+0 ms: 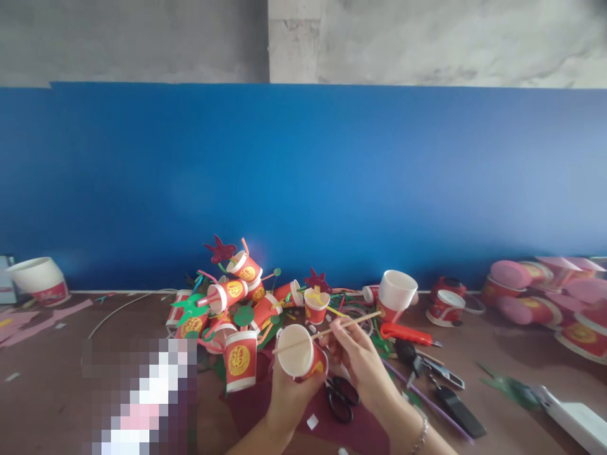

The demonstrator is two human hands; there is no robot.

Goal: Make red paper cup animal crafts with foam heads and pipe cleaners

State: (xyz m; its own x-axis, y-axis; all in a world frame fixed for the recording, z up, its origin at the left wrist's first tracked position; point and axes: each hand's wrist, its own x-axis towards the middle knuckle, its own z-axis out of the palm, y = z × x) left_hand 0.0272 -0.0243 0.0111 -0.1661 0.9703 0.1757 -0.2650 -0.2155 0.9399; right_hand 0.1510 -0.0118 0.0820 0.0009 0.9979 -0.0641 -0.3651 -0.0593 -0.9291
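Note:
My left hand (287, 399) is closed round a red and white paper cup (294, 357), its open mouth tilted towards me. A thin wooden stick (363, 320) is pinched between the fingers of my right hand (363, 361). The stick lies across the cup's mouth, its far end near the left rim; whether it touches the rim I cannot tell. Below my right hand, black-handled scissors (342, 399) rest on a dark red sheet (258, 420). Just behind the hands stands a small red cup (316, 308) with a yellow piece and a dark red paper cutout.
Red cups (240, 360) with straws and paper cutouts are heaped at left centre. White stacked cups (397, 292), an orange-red box cutter (406, 333), keys with a black fob (459, 409) and a purple straw (434, 402) lie rightward. Pink-topped cups (509, 275) crowd the far right. A blue wall panel (303, 177) stands behind.

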